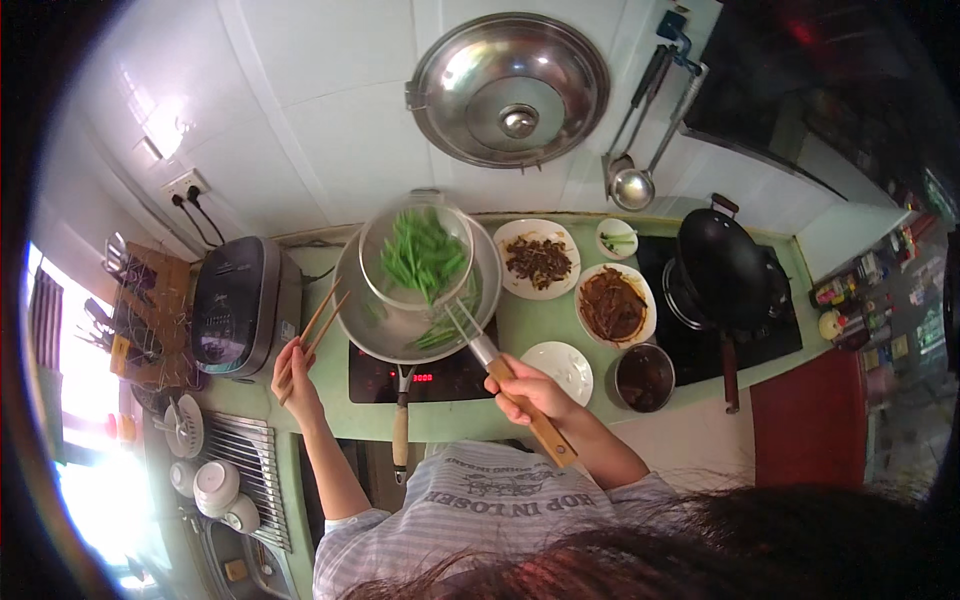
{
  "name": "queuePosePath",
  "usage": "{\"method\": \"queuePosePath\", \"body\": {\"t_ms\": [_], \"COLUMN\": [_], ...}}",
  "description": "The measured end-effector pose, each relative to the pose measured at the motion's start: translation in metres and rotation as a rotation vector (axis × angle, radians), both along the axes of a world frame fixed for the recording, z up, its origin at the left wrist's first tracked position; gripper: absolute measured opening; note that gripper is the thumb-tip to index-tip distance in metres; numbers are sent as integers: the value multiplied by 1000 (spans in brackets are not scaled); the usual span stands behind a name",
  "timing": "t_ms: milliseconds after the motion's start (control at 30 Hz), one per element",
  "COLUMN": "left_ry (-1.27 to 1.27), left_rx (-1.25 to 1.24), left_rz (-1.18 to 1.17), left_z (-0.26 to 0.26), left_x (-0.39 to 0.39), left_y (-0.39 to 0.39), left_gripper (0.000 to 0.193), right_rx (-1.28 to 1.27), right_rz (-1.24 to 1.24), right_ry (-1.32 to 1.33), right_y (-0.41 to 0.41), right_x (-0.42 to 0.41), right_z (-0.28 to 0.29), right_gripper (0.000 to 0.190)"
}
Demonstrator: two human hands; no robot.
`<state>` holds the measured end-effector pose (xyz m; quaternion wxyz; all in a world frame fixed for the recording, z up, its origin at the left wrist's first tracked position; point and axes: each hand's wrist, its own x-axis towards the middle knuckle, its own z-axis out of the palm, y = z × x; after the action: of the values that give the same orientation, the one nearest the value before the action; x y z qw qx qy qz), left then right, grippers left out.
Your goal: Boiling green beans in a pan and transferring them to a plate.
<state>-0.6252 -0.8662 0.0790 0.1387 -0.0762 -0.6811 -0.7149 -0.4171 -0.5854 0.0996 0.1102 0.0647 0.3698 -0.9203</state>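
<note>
My right hand (529, 390) grips the wooden handle of a wire-mesh strainer (365, 271). Green vegetable pieces (421, 253) fill the strainer, slightly blurred. It is held over a wide frying pan (356, 330), where more green pieces (437, 335) lie in what looks like liquid. The pan stands on an induction cooktop (367, 384) with a lit red display, its handle towards me. A pair of wooden chopsticks (322, 319) is held in my left hand (296, 375), tips apart and pointing up beside the pan's left rim, touching no food.
Right of the pan are plates of cooked food (537, 259) (615, 304), a small bowl (617, 238), a white plate (559, 371) and a metal pot (643, 377). A black wok (716, 262) sits on a gas hob (780, 322). At left stand a rice cooker (244, 300) and stacked bowls (217, 484).
</note>
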Motion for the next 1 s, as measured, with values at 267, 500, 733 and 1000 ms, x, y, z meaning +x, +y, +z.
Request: {"method": "queuePosePath", "body": {"t_ms": [267,500,733,1000], "left_ry": [-16,-24,-19,-144], "left_rx": [-29,-47,-130,-330], "left_rz": [-37,-223,-521,-1032], "left_z": [-11,5,14,-27], "left_x": [-9,0,24,94], "left_y": [15,61,115,155], "left_gripper": [24,22,20,11], "right_rx": [50,225,562,760], "right_rz": [8,-271,-390,-489], "right_ry": [-90,-325,-570,-663], "right_y": [8,10,-14,-43], "right_x": [53,153,215,225], "right_z": [-25,-13,-53,-92], "right_gripper": [28,63,65,64]}}
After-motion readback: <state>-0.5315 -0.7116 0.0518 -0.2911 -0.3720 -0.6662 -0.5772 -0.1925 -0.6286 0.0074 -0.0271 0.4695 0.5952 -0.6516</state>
